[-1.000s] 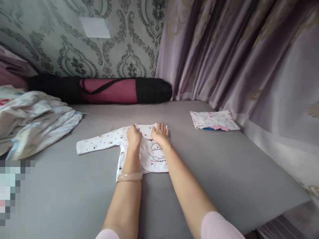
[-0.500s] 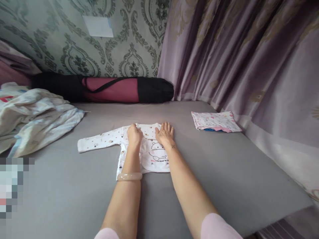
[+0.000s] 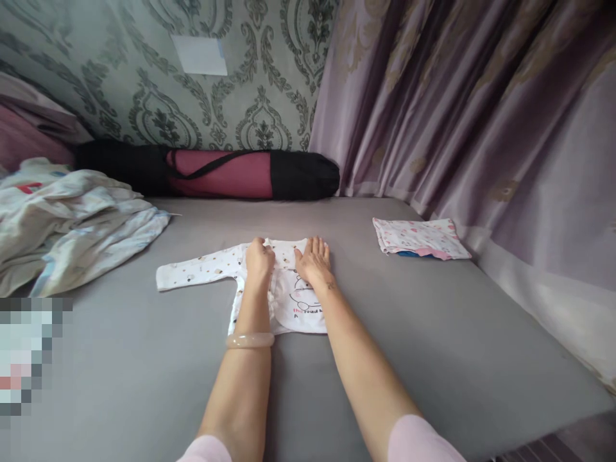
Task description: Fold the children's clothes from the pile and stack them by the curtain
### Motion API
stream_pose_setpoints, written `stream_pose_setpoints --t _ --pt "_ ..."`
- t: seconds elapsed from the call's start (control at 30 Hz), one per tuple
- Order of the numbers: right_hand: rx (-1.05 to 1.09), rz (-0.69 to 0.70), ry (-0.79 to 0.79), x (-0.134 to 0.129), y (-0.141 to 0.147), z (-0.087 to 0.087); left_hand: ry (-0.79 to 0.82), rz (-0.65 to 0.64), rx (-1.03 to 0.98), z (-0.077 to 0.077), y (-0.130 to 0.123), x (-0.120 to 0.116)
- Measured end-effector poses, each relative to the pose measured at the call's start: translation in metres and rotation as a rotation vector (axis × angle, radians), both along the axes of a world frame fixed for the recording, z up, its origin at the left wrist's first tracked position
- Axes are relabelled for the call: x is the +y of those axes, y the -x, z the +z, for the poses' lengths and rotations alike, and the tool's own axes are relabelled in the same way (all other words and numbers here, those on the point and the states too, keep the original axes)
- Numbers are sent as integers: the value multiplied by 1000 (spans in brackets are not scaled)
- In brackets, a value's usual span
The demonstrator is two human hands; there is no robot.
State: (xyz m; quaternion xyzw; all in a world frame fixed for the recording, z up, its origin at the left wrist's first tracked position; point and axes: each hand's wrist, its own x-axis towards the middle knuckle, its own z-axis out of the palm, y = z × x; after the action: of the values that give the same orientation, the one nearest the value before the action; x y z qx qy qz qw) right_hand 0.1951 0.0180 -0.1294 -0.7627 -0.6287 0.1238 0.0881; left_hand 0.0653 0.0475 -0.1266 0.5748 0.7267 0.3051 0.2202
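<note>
A white baby shirt [image 3: 297, 298] with small prints and a cartoon animal on its front lies on the grey bed surface. One long sleeve [image 3: 199, 273] stretches out to the left; the other sleeve cannot be seen. My left hand [image 3: 260, 258], with a pale bangle on the wrist, is closed on the shirt's upper part near the left shoulder. Flat on the upper right of the shirt rests my right hand [image 3: 314, 262], its fingers stretched out and pointing away from me. My right forearm covers part of the cartoon print.
A folded pink-and-white patterned cloth [image 3: 418, 237] lies at the right near the purple curtain [image 3: 375, 115]. At the left is a crumpled pale cloth [image 3: 86, 221]. A long black and maroon bag [image 3: 221, 174] lies along the wall. A blurred-out patch [image 3: 24, 353] covers the lower left.
The view has shifted slightly, so the surroundings appear a little further right. My right hand has slid slightly left over the shirt. My left hand stays closed at the shirt's shoulder.
</note>
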Motion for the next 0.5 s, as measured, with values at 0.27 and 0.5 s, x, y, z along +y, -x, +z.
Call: stream_pose_setpoints --t 0.27,0.5 --pt "62 346 -9 -18 48 -1 -70 42 -24 46 36 -2" --pt "67 334 9 -15 50 -3 85 119 191 34 93 -1"
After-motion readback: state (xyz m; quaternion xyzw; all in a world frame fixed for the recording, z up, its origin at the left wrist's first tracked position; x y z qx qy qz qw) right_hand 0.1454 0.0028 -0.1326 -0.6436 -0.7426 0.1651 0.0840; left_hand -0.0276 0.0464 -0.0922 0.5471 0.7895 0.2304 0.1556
